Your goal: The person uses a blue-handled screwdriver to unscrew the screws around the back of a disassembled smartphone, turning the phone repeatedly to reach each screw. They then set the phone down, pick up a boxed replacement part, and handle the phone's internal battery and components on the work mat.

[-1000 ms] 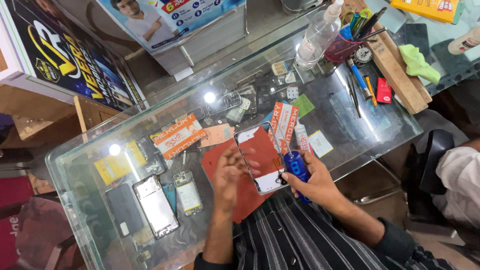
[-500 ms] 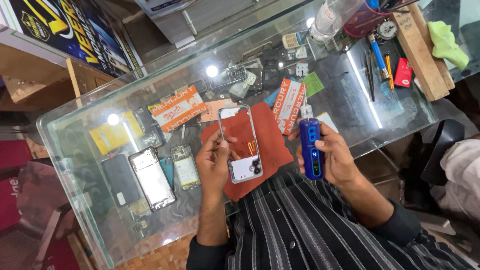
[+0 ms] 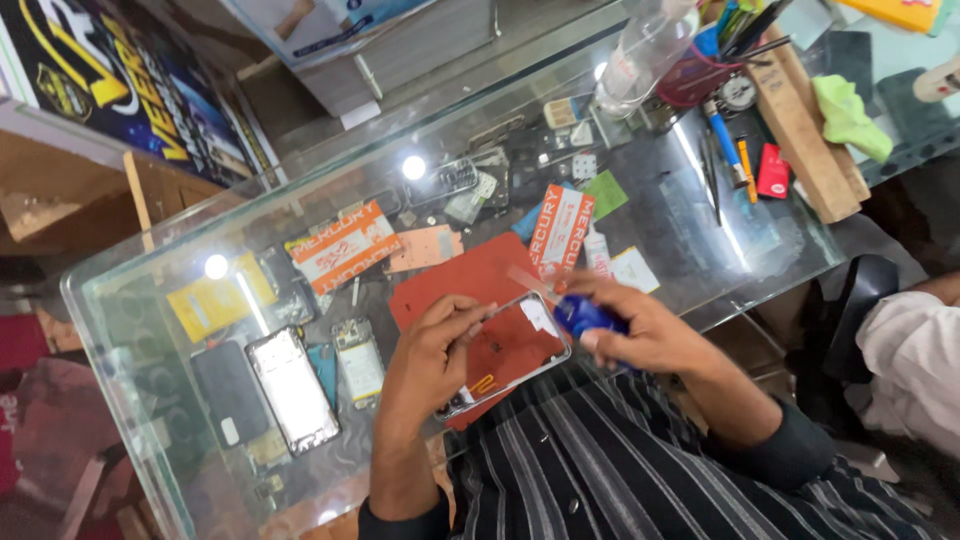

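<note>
My left hand (image 3: 432, 352) grips an opened phone frame (image 3: 510, 355) by its left side, holding it over a red work mat (image 3: 470, 290) on the glass counter. My right hand (image 3: 640, 335) is closed around a blue tool (image 3: 580, 317), and the tool's end meets the frame's upper right corner. A thin clear strip (image 3: 527, 280) sticks out above the frame near my right fingers. Both forearms reach out from a dark striped shirt at the bottom of the view.
On the glass counter (image 3: 700, 240) lie a bare phone screen (image 3: 292, 388), a small circuit board (image 3: 357, 360), orange-and-white packets (image 3: 343, 248), a yellow battery (image 3: 210, 300) and small parts. A cup of tools (image 3: 700, 70), a plastic bottle (image 3: 640, 50) and a wooden block (image 3: 805, 130) stand far right. Another person's sleeve (image 3: 915, 350) is at right.
My right hand has brought the blue tool down from upright beside the frame onto its upper right corner. My left hand has shifted its grip lower on the frame.
</note>
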